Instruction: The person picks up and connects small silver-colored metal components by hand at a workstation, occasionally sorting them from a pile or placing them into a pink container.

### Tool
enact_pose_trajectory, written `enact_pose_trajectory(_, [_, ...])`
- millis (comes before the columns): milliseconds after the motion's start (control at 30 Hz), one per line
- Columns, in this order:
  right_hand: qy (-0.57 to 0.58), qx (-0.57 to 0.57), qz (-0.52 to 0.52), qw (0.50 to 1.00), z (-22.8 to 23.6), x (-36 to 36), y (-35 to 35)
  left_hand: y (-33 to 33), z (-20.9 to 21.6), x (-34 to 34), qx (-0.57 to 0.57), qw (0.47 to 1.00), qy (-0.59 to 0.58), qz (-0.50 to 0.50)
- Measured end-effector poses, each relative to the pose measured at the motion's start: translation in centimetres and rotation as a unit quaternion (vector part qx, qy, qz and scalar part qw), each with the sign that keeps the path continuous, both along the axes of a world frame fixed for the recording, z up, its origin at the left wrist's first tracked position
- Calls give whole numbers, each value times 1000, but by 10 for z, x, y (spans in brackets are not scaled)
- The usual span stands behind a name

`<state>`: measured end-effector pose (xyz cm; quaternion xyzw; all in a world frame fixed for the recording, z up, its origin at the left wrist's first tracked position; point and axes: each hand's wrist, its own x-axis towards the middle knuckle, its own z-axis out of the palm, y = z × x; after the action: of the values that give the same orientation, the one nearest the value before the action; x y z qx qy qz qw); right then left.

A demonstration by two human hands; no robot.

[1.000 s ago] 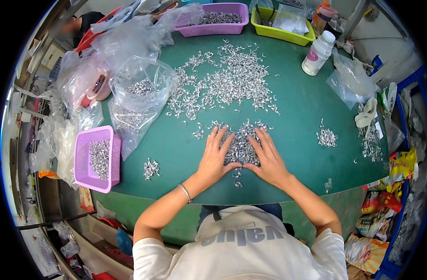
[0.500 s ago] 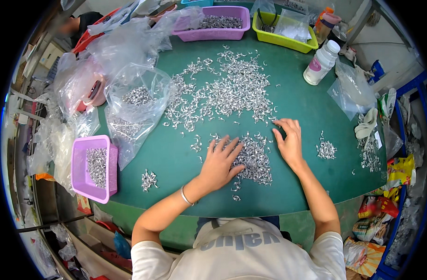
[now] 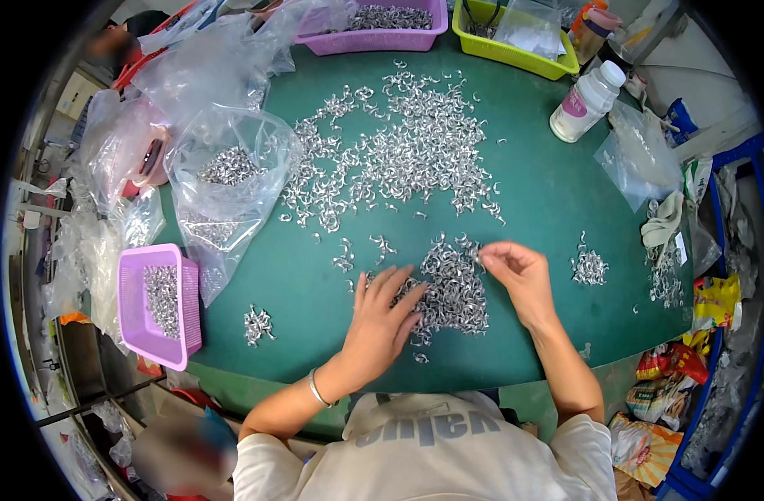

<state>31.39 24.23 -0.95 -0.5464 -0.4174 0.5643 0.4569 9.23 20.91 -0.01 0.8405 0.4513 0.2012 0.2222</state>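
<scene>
My left hand (image 3: pixel 380 319) rests with spread fingers at the left side of a dense pile of small curved silver metal pieces (image 3: pixel 453 288). A metal bangle circles that wrist. At the pile's upper right edge, my right hand (image 3: pixel 522 274) has its thumb and forefinger pinched together. Whether a piece sits between those fingertips is too small to make out. Beyond both hands spreads a larger, looser heap of the same metal pieces (image 3: pixel 419 150). Small clusters lie apart: one at the left (image 3: pixel 257 326), another at the right (image 3: pixel 589 267).
The green table (image 3: pixel 532 200) bears a purple basket of pieces (image 3: pixel 196 309), a clear bag (image 3: pixel 257 209), a far purple basket (image 3: pixel 373 43), a yellow-green basket (image 3: pixel 515 63) and a white bottle (image 3: pixel 588 102). A glove (image 3: pixel 664 219) lies at right. Another person (image 3: pixel 144 29) is at far left.
My right hand has come nearer and closed into a pinch by the pile. My left hand has shifted slightly left and nearer. The view has tilted a little.
</scene>
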Motion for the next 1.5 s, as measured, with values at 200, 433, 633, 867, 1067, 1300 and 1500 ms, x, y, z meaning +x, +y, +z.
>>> enact_pose_trajectory(200, [40, 92, 105, 989, 12, -18, -40, -8, 10, 22, -219, 881, -412, 83])
enact_pose_trajectory(433, [32, 143, 104, 984, 24, -39, -74, -40, 17, 11, -185, 880, -428, 93])
enact_pose_trajectory(633, [26, 158, 95, 983, 30, -58, -98, -69, 24, -1, -215, 842, -482, 110])
enact_pose_trajectory(867, [-187, 160, 87, 965, 21, -121, -137, -113, -3, -110, -158, 846, -420, 287])
enact_pose_trajectory(1067, [-446, 250, 126, 850, 2, -143, -151, -140, -47, -211, 96, 844, 38, 527])
enact_pose_trajectory(1300, [-462, 262, 106, 841, -12, -148, -162, -148, -61, -232, 133, 871, 14, 473])
enact_pose_trajectory(1500, [-422, 281, 140, 850, -5, -179, -188, -143, -57, -281, 65, 902, 114, 410])
